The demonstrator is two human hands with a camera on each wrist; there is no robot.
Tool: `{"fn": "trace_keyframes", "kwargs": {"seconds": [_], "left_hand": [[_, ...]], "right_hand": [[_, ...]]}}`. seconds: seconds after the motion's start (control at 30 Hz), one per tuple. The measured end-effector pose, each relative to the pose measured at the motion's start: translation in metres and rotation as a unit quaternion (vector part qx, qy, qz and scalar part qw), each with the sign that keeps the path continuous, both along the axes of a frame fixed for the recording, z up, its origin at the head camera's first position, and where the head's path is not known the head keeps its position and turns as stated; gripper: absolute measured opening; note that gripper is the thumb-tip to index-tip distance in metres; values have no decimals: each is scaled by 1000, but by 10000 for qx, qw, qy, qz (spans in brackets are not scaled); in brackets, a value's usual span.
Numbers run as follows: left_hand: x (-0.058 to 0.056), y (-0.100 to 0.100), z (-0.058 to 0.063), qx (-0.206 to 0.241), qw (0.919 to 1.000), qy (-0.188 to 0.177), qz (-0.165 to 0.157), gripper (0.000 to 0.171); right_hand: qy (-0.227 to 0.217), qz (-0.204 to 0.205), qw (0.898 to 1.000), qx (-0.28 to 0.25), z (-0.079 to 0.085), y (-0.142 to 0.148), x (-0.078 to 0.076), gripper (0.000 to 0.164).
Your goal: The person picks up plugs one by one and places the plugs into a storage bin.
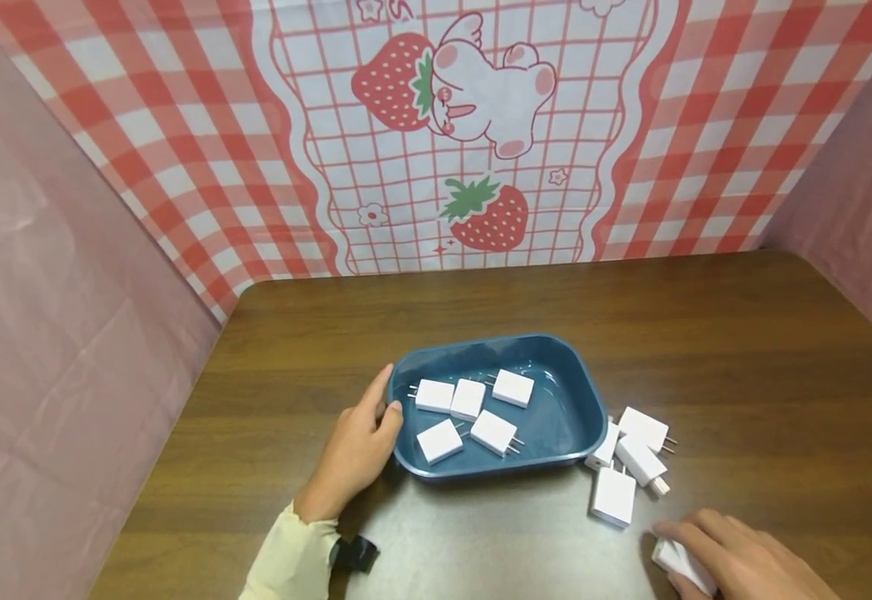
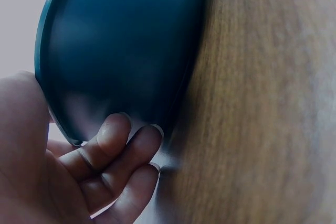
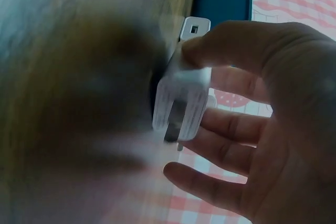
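A blue tray (image 1: 556,450) sits on the table with several white charger plugs inside, one of them a charger plug (image 1: 513,388) near the back. My left hand (image 1: 353,450) grips the tray's left end, thumb at the rim and fingertips against the outer wall (image 2: 126,51) in the left wrist view. Toward the front right, my right hand (image 1: 744,554) pinches a white charger plug (image 3: 181,103) between thumb and fingers, its metal prongs facing the wrist camera. Part of that plug is hidden by the fingers in the head view.
Several more white charger plugs, including one in front (image 1: 613,497), lie in a loose cluster against the tray's right corner. Behind the wooden table (image 1: 316,333) hangs a red checked cloth (image 1: 481,167) with strawberries. Pink cloth (image 1: 68,292) hangs at the sides.
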State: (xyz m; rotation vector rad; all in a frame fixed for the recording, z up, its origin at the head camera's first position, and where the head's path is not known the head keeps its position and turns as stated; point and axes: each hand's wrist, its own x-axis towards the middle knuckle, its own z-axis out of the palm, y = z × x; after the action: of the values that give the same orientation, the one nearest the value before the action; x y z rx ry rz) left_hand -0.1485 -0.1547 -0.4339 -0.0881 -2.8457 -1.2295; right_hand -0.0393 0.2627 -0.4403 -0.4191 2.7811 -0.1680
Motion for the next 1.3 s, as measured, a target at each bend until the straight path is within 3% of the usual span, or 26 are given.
{"fn": "trace_keyframes", "kwargs": {"seconds": [0.2, 0.37, 0.53, 0.77, 0.93, 1.0, 1.1, 1.2, 1.3], "left_hand": [[0, 1, 0, -5, 10000, 31, 7, 58], [0, 1, -1, -10, 10000, 80, 14, 58], [1, 1, -1, 7, 10000, 62, -2, 58], [1, 1, 0, 34, 10000, 89, 16, 58], [1, 2, 0, 48, 10000, 56, 22, 59], [1, 2, 0, 58, 10000, 54, 24, 59], [1, 2, 0, 56, 10000, 50, 17, 59], [1, 1, 0, 49, 10000, 35, 19, 59], [1, 1, 0, 51, 10000, 26, 35, 59]], "right_hand": [[-26, -212, 9997, -140, 5, -2, 0, 49], [-302, -476, 9982, -200, 7, -4, -3, 52], [-217, -717, 9972, -49, 8, -5, 0, 57], [260, -988, 9948, 46, 9, -3, 0, 63], [131, -1142, 9934, -37, 11, -2, -3, 70], [252, -1200, 9924, -73, 12, -3, -3, 69], [860, -1203, 9885, -324, 13, -4, 1, 57], [1636, -1138, 9781, -603, 16, -8, 6, 45], [1949, -1157, 9716, -675, 23, -15, 6, 44]]}}
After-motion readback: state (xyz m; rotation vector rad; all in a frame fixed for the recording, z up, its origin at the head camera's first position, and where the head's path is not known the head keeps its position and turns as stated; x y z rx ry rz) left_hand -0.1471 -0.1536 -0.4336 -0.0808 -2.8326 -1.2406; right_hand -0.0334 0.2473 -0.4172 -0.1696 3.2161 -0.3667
